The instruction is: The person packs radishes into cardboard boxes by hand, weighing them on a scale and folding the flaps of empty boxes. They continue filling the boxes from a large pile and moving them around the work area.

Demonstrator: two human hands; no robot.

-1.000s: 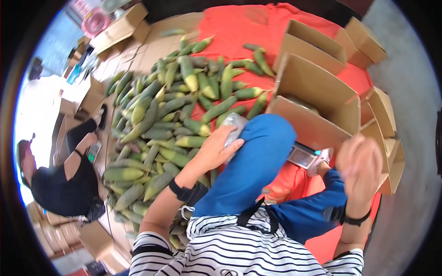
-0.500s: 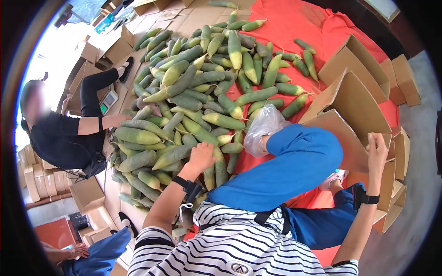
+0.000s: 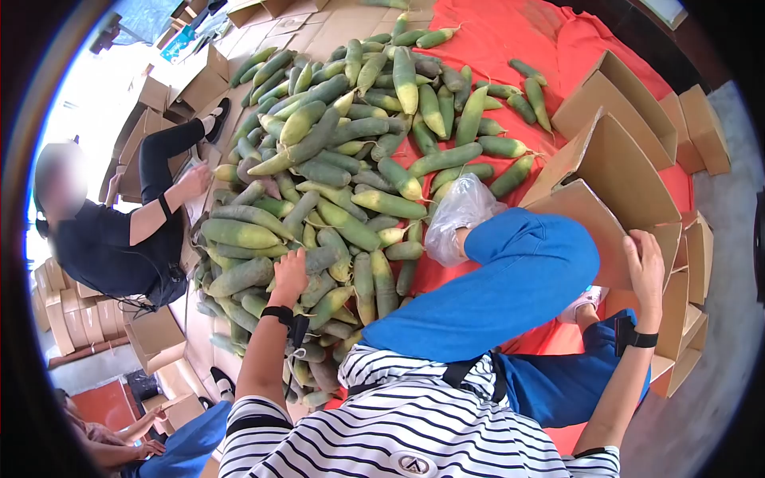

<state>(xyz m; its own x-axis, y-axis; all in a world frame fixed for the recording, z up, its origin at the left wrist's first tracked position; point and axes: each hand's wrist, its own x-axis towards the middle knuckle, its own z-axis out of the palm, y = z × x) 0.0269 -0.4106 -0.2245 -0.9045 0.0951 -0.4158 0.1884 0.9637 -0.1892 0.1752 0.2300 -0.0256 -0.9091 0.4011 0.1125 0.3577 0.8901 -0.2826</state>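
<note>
A large heap of green radishes (image 3: 343,171) lies in front of me, dark green with paler ends. My left hand (image 3: 290,276) is closed round the end of one green radish (image 3: 321,259) at the near side of the heap. Its other end points right, over neighbouring radishes. On the right, my right hand (image 3: 646,267) grips the near edge of an open cardboard box (image 3: 586,223), which stands tilted beside my raised knee. The box's inside bottom is hidden from me.
A red sheet (image 3: 542,40) lies under the right of the heap. More cardboard boxes (image 3: 621,107) stand at right. A clear plastic bag (image 3: 462,215) covers my foot. At left sits a person in black (image 3: 111,239); another person's hands (image 3: 151,446) show lower left.
My left hand has moved left and slightly down and now grips a radish. My right hand has shifted slightly down along the box edge. The person in black has drawn a hand back from the heap.
</note>
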